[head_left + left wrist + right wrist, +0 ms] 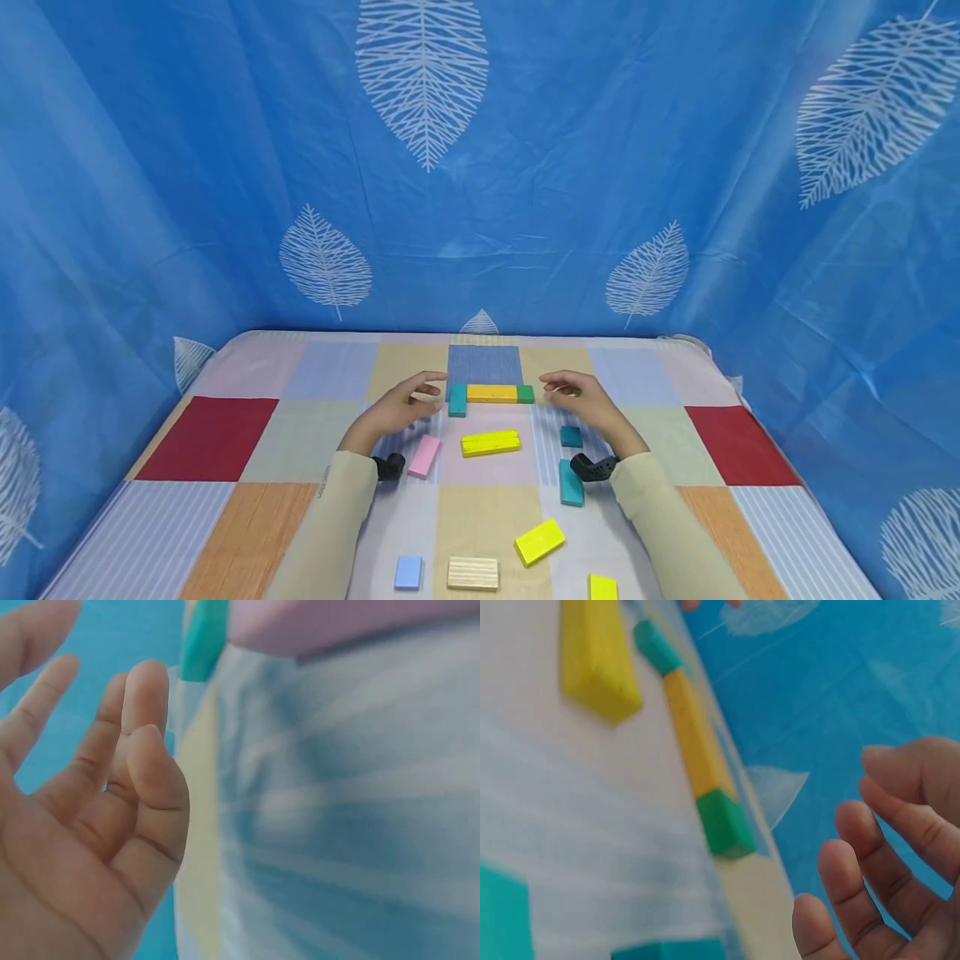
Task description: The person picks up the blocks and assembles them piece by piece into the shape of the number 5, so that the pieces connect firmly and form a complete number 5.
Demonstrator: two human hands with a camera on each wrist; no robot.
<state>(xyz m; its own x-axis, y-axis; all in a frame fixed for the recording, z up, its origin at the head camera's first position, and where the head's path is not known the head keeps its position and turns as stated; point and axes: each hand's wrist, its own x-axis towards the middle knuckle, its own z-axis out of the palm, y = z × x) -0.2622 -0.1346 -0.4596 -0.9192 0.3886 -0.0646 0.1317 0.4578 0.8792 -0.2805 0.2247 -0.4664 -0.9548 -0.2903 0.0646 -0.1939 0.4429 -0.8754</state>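
Observation:
In the head view a row of blocks lies on the cloth: a teal block (457,400) at the left, an orange block (491,393) in the middle and a green block (525,394) at the right. The left hand (403,403) hovers just left of the teal block, fingers loosely bent, holding nothing. To the right of the green block, the right hand (583,395) is raised with relaxed fingers, also holding nothing. The left wrist view shows the left palm and its spread fingers (154,780). Apart from the row, the right fingers (847,877) appear in the right wrist view.
Nearer the body lie a yellow block (491,443), a pink block (424,457), a small dark teal block (571,437), a teal block (571,492), another yellow block (539,542), a blue block (408,572), a wooden block (472,573) and a yellow piece (602,587). A blue curtain (525,208) hangs behind.

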